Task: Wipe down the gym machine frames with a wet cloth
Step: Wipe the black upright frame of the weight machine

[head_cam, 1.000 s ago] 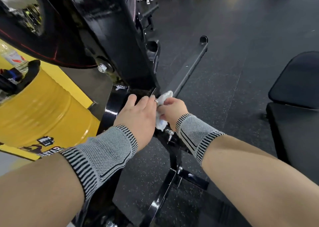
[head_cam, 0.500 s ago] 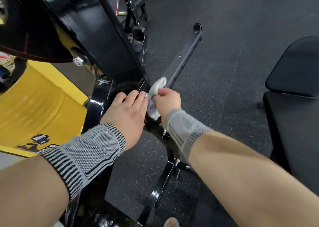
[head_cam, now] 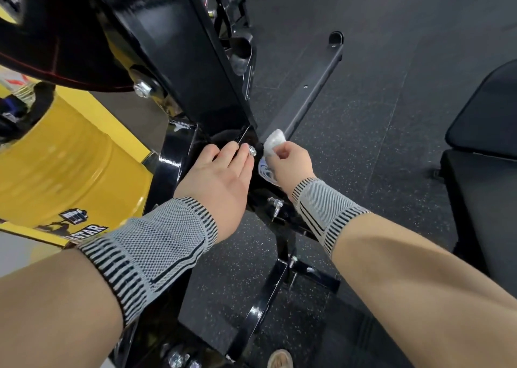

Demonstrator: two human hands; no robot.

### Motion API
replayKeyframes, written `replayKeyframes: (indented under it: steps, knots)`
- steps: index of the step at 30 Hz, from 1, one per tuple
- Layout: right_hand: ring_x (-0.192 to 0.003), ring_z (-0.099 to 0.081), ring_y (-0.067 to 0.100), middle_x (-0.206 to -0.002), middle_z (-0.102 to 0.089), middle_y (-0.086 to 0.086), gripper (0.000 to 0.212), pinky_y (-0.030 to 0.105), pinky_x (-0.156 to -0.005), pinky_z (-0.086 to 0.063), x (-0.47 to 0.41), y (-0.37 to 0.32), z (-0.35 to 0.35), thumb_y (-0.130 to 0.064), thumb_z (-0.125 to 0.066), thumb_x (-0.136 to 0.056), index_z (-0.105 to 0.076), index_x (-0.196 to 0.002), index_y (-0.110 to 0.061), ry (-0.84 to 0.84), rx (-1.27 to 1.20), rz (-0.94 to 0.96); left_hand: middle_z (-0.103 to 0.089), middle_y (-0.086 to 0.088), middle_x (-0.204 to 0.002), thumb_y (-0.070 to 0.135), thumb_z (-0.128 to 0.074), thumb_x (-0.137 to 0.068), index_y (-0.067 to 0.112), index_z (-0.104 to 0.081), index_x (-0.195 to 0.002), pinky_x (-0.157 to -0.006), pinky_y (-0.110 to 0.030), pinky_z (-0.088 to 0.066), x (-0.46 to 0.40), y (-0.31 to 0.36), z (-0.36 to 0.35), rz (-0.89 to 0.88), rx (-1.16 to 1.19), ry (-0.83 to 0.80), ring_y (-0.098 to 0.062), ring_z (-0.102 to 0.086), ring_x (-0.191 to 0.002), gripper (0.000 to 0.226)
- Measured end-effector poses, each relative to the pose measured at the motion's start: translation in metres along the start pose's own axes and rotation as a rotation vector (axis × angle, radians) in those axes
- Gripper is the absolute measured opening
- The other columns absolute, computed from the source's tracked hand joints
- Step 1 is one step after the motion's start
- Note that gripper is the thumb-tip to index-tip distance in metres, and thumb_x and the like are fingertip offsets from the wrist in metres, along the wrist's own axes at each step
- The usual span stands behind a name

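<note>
A glossy black machine frame slopes down from the upper left to a low joint with a silver bolt. My right hand grips a crumpled white cloth and holds it against the frame at that joint, just right of the bolt. My left hand rests flat on the frame beside it, fingers straight, fingertips touching the bolt. Both wrists wear grey striped wrist sleeves.
A long black base bar runs along the rubber floor away from the joint. A yellow drum stands at left. A black padded bench sits at right. Lower frame legs cross below my arms; a shoe tip shows at the bottom.
My right hand has moved the cloth slightly up and right along the joint, uncovering the bolt. The view tilted closer to the frame; my left hand stays put.
</note>
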State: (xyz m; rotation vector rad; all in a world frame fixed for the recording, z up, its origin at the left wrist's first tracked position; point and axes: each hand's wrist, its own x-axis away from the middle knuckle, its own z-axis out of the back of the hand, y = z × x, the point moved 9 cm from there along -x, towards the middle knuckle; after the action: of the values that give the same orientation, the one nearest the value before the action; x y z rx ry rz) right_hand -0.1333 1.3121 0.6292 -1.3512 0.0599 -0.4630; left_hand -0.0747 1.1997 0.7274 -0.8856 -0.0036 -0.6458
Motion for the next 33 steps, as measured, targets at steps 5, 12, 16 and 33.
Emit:
replayKeyframes:
  steps: [5,12,16,33]
  knots:
    - [-0.073,-0.053,0.001,-0.082,-0.054,-0.015,0.014,0.015,-0.069,-0.045,0.046,-0.011,-0.02,-0.013,-0.055,-0.093,-0.055,-0.085,-0.025,-0.042,0.034,0.167,0.003,-0.01,-0.16,0.032,-0.037,-0.093,0.005,0.005,-0.151,-0.112,-0.043,-0.013,0.0,-0.002,0.002,0.008,0.022,-0.004,-0.028,-0.003,-0.143,0.077]
    - [-0.078,-0.051,0.012,-0.098,-0.059,0.001,0.014,0.026,-0.075,-0.044,0.055,0.019,-0.036,-0.008,-0.049,-0.089,-0.06,-0.087,-0.017,0.053,0.118,0.11,0.002,-0.01,-0.16,0.029,-0.034,-0.093,0.006,0.004,-0.151,-0.112,-0.042,-0.013,0.002,0.0,0.001,0.009,0.001,-0.014,-0.027,-0.004,-0.143,0.073]
    - [-0.08,-0.052,0.015,-0.099,-0.055,0.002,0.017,0.027,-0.071,-0.043,0.058,0.025,-0.038,-0.006,-0.046,-0.088,-0.057,-0.084,-0.018,0.109,0.053,0.007,0.003,-0.011,-0.16,0.028,-0.035,-0.092,0.007,0.003,-0.151,-0.113,-0.043,-0.012,0.002,-0.001,0.001,0.018,-0.007,-0.021,-0.027,-0.002,-0.144,0.074]
    - [-0.106,-0.05,0.017,-0.128,-0.046,0.005,0.029,0.023,-0.09,-0.04,0.066,0.048,-0.067,-0.01,-0.039,-0.098,-0.057,-0.117,0.0,0.153,0.11,-0.057,0.012,-0.015,-0.159,0.03,-0.039,-0.092,0.014,0.005,-0.153,-0.114,-0.046,-0.008,0.002,0.005,-0.006,-0.003,-0.011,-0.028,-0.032,0.005,-0.145,0.076]
